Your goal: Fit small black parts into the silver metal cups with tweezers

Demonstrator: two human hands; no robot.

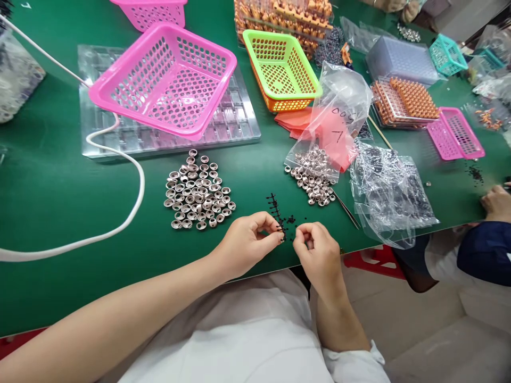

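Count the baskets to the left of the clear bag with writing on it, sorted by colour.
Pink: 2 (one large basket, one cut-off basket at the picture's top edge)
Green: 1 (green basket)
Orange: 1 (orange basket, under the green)
Total: 4

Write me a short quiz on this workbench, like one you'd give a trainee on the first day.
1. What does the person's left hand hold?
A) a folded red sheet
B) a black branched strip
C) a metal ring

2. True or false: the light green basket sits inside an orange basket.

3. Fill in the colour: the white cord lies partly on a ______ table.

Key: 1. B; 2. True; 3. green
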